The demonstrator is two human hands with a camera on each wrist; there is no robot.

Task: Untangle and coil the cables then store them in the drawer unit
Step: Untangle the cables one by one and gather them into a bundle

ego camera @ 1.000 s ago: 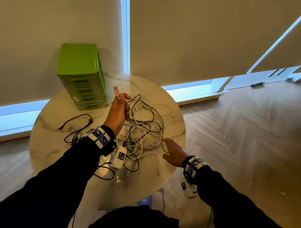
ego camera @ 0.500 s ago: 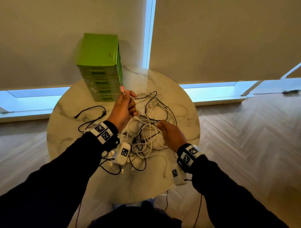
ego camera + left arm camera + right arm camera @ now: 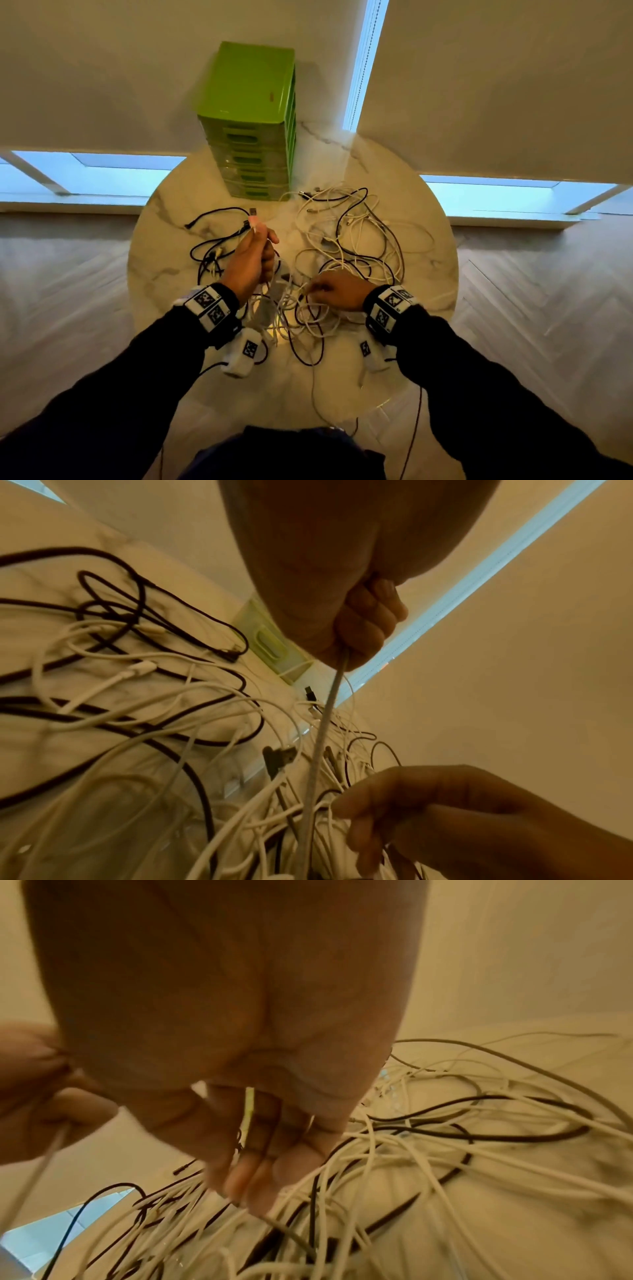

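Round white marble-patterned desk [image 3: 164, 240]: it is being used as the work surface, and the whole lot of cables is lying on it.

Tangle of thin white and black cables [image 3: 346, 260]: it is being found spread loosely over the middle and right of the desk, strands crossing one another; no finished coil is being seen anywhere.

Separate black cable [image 3: 209, 246]: it is lying in loose loops at the left of the desk, just beside the main tangle, uncoiled.

White braided cable with a pink-and-metal USB plug [image 3: 325, 723]: it is being gripped near its plug end by the left hand [image 3: 251, 260], which is closed round it and raised above the desk; the cord is being drawn taut down into the heap.

Right hand [image 3: 337, 291]: it is being lowered into the near edge of the tangle, fingertips [image 3: 253, 1185] among the white strands; whether a strand is being pinched cannot be told.

Green plastic multi-drawer unit [image 3: 251, 120]: it is standing at the far edge of the desk, all drawers being seen closed.

Progress, as judged: the task is only being begun. One cable is being freed; every cable is yet to be coiled and stored.
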